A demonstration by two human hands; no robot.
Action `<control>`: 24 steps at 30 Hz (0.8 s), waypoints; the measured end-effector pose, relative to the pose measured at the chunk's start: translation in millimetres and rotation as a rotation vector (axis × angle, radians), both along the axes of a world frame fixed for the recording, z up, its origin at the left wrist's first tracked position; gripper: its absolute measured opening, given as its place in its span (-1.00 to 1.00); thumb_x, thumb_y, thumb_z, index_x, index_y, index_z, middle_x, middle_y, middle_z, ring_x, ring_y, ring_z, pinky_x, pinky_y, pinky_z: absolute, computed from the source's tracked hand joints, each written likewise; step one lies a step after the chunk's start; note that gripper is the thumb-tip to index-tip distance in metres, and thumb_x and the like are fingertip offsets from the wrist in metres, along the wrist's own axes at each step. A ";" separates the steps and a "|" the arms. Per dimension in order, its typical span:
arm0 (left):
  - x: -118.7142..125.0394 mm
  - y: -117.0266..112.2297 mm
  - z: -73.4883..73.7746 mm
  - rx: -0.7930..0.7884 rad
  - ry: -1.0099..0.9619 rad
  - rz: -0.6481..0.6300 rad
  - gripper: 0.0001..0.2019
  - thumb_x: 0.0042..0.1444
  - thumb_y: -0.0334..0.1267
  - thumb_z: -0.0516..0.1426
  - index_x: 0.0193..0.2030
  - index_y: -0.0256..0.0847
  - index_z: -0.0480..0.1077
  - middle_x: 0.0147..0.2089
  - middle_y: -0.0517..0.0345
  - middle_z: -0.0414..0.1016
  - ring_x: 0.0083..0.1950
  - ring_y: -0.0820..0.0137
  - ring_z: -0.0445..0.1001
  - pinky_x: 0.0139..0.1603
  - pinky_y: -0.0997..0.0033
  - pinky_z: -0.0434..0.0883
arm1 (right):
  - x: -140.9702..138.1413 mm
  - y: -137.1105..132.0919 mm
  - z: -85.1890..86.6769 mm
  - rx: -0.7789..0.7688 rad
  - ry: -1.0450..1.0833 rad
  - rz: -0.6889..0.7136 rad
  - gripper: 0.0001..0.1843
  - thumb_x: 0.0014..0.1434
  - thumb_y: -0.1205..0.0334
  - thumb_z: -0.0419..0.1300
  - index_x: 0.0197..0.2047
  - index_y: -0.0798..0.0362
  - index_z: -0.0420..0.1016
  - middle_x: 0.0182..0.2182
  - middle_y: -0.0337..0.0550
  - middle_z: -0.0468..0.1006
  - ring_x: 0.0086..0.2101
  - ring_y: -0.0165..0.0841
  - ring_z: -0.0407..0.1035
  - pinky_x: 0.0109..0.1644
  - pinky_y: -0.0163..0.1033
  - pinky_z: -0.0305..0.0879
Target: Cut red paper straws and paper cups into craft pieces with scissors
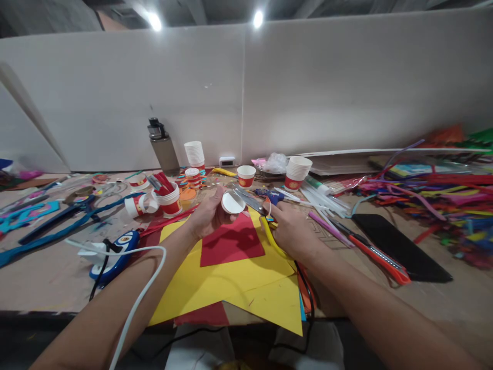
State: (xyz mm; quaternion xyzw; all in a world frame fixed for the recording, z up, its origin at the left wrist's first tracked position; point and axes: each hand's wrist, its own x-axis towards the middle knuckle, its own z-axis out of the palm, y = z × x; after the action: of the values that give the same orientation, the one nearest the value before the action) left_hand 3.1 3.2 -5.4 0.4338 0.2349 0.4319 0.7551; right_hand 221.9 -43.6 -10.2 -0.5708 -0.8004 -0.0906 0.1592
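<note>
My left hand [208, 216] is closed round a small white paper cup [232, 203], held on its side with its bottom towards me. My right hand [293, 230] grips yellow-handled scissors [265, 222]; their metal blades [248, 199] point left and touch the cup's rim. Both hands hover over red paper [231, 245] lying on yellow sheets [246, 288] at the table's near edge.
Paper cups [297, 173] in stacks, a cup holding red strips [168, 198], a grey bottle [164, 148], a blue glue gun [115, 254] with white cable, an orange utility knife [379, 257], a black phone [400, 247], white sticks [323, 200] and coloured pipe cleaners [435, 198] crowd the cardboard tabletop.
</note>
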 end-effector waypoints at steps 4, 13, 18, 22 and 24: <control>2.0 -1.3 1.9 -0.003 -0.056 0.038 -0.62 0.17 0.01 0.03 -0.12 -0.29 0.36 -0.35 0.04 0.50 -0.49 0.48 0.44 -0.49 0.51 0.43 | 0.7 1.0 -1.2 0.014 0.011 -0.007 -0.53 0.19 0.12 0.03 0.14 0.06 0.35 -0.25 -0.01 0.42 -0.29 -0.25 0.30 -0.26 -0.23 0.11; 2.8 -1.3 3.8 -0.029 -0.074 0.067 -0.64 0.22 -0.05 -0.02 -0.21 -0.34 0.40 -0.37 -0.03 0.52 -0.52 0.47 0.43 -0.55 0.52 0.39 | 1.4 2.5 -5.2 0.014 0.034 0.003 -0.55 0.19 0.13 0.04 0.12 0.07 0.37 -0.19 0.03 0.43 -0.25 -0.23 0.32 -0.19 -0.21 0.17; 1.2 0.3 3.4 0.015 -0.065 0.023 -0.54 0.23 0.00 -0.07 -0.17 -0.41 0.42 -0.33 -0.15 0.54 -0.41 0.35 0.52 -0.50 0.46 0.41 | 2.0 3.9 -8.1 0.010 0.040 0.016 -0.55 0.18 0.14 0.04 0.11 0.08 0.38 -0.19 0.04 0.44 -0.25 -0.23 0.33 -0.20 -0.21 0.18; 1.4 -0.5 5.1 0.027 -0.056 0.034 -0.58 0.22 0.00 -0.04 -0.24 -0.39 0.41 -0.39 -0.11 0.54 -0.45 0.37 0.50 -0.52 0.49 0.38 | 1.5 3.2 -7.3 0.001 0.044 0.020 -0.54 0.17 0.13 0.06 0.11 0.08 0.37 -0.20 0.03 0.44 -0.25 -0.23 0.33 -0.20 -0.21 0.18; 2.2 -1.5 6.9 0.032 -0.060 0.047 -0.59 0.21 -0.01 -0.02 -0.26 -0.37 0.40 -0.44 -0.07 0.53 -0.52 0.41 0.46 -0.56 0.50 0.35 | 0.9 2.5 -6.3 -0.008 0.041 0.018 -0.54 0.17 0.13 0.06 0.11 0.09 0.37 -0.20 0.04 0.44 -0.26 -0.23 0.33 -0.20 -0.21 0.18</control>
State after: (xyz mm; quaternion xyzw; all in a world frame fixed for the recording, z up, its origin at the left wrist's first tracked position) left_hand 5.2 1.7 1.5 0.4269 0.2155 0.4659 0.7445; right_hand 222.7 -41.2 -16.4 -0.5658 -0.8025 -0.0743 0.1742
